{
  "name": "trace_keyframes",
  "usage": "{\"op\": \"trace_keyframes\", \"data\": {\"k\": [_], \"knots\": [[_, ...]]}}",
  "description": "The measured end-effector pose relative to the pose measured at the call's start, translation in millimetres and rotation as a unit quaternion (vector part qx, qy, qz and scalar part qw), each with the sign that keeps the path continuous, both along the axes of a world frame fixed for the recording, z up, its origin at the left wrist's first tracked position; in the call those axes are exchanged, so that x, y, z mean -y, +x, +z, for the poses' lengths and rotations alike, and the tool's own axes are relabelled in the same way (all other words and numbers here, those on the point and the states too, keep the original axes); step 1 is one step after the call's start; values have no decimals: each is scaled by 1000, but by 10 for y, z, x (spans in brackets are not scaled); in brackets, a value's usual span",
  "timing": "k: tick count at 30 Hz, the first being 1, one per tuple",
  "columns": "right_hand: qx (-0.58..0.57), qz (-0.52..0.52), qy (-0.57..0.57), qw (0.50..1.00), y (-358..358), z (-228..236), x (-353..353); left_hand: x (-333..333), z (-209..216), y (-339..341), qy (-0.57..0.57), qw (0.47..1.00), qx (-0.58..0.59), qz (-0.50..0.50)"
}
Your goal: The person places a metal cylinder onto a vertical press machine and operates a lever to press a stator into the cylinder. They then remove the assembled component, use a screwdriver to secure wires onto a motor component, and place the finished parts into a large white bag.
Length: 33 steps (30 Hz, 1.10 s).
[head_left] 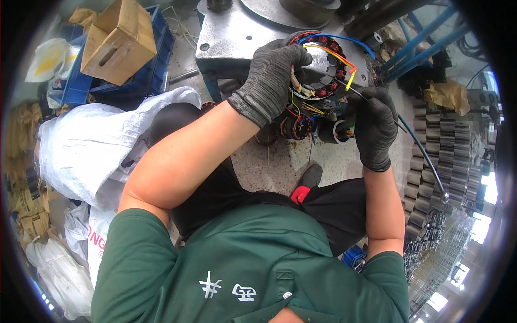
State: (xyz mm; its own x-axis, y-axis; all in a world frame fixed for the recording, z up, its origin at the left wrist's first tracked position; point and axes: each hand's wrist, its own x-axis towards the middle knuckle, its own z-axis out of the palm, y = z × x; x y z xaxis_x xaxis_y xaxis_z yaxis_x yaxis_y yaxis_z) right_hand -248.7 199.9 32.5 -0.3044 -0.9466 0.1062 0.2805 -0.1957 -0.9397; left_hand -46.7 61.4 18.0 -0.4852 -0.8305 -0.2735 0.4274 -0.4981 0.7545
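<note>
My left hand (272,78), in a dark grey knitted glove, grips the left side of a ring-shaped motor stator (325,91) with copper-red windings. Red, yellow and blue lead wires (336,53) stick out from the ring's top and right side. In my gloved right hand (375,126), closed fingers pinch a thin metal rod (353,90), its tip reaching the ring's right edge. Below the ring, more wound stators (296,128) with coloured leads stand near a grey cylindrical housing (339,132).
A steel machine table (226,40) lies ahead. At far left, a cardboard box (121,40) sits on blue crates (161,46), with a white sack (81,145) nearer. Stacked metal cylinders (439,145) line the right, beside a curved dark bar (424,153) with a shiny end.
</note>
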Motion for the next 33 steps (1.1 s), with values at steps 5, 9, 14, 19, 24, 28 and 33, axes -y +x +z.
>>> {"op": "trace_keyframes", "data": {"k": [5,9,14,19,24,28,33], "knots": [[13,15,18,1000,-38,-16,1,-69,57,-24,-11,1000,1,26],[75,22,36,996,-11,5,-1,-41,-9,-1,-1,999,-32,11],[104,40,43,993,13,20,6,-65,25,-11,13,998,-53,28],[-106,-2,18,994,-11,5,-38,-107,104,-39,-78,996,30,35],[82,40,-12,996,-42,-34,11,-87,76,-17,13,997,-69,11],[41,30,6,999,-6,35,-28,-68,66,-49,126,989,-67,24],[-101,15,15,995,-93,45,-71,-73,39,-57,69,996,-57,-15]]}}
